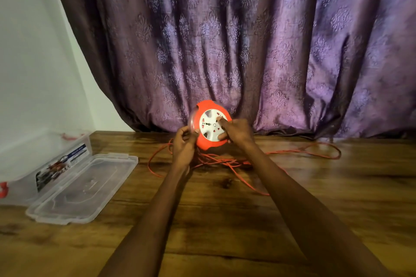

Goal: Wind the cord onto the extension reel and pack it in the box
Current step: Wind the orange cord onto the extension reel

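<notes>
Gripping the reel [210, 123] rim, left hand [183, 144] closed, right hand [236, 130] fingers pressing its face

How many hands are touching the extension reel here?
2: the left hand grips the extension reel at its left rim; the right hand presses fingers on its white socket face.
</notes>
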